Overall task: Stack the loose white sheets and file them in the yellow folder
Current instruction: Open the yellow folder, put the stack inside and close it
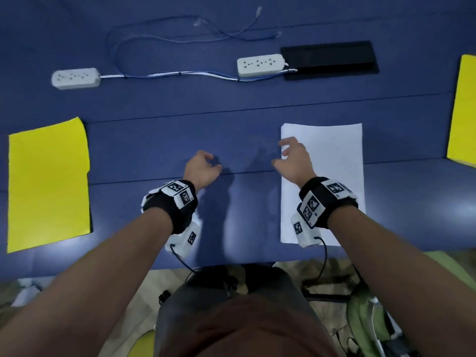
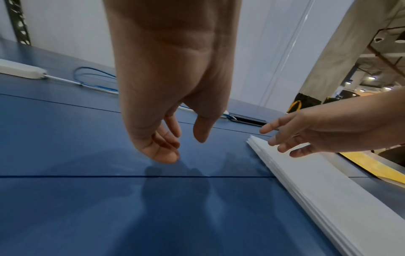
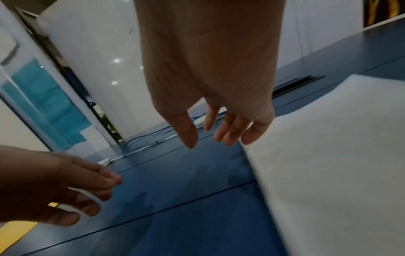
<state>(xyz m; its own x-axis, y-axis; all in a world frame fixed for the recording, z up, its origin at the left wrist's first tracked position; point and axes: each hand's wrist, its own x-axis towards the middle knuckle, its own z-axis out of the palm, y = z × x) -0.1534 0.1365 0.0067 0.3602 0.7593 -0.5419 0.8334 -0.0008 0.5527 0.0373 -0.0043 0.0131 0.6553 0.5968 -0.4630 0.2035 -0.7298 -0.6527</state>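
A stack of white sheets point(image 1: 334, 161) lies squared on the blue table, right of centre; its layered left edge point(image 2: 306, 187) shows in the left wrist view. My right hand point(image 1: 291, 155) hovers over the stack's left edge with relaxed fingers point(image 3: 228, 133), holding nothing. My left hand point(image 1: 206, 166) hangs over bare table to the left of the sheets, its fingers point(image 2: 162, 152) loosely curled and empty. A yellow folder point(image 1: 49, 184) lies closed at the far left. A second yellow folder point(image 1: 463, 109) sits at the right edge.
Two white power strips point(image 1: 76, 78) point(image 1: 260, 64) with blue and white cables point(image 1: 164, 73) lie across the back of the table. A black cable hatch point(image 1: 329, 59) is set in the tabletop behind the sheets. The near table edge point(image 1: 231, 261) runs just under my wrists.
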